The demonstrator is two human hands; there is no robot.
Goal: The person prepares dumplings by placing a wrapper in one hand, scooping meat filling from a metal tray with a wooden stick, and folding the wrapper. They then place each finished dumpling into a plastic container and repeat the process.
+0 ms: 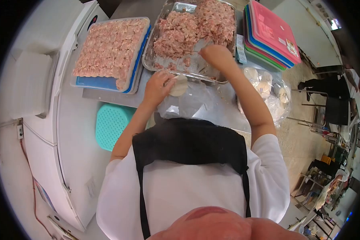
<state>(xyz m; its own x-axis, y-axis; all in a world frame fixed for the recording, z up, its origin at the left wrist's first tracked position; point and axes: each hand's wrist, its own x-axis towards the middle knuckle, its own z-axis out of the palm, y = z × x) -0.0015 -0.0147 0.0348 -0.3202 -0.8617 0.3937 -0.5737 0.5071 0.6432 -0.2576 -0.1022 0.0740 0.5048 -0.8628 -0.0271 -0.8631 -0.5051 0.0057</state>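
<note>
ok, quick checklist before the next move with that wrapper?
1. Wrapper held in left hand: ok, no filling seen on it.
2. Right hand at the minced meat: ok, it is inside the metal tray.
3. Spoon or tool in right hand: cannot tell.
4. Free space on the dumpling tray: ok, near corner is bare.
5. Spare wrappers in the bag: ok, several visible.
</note>
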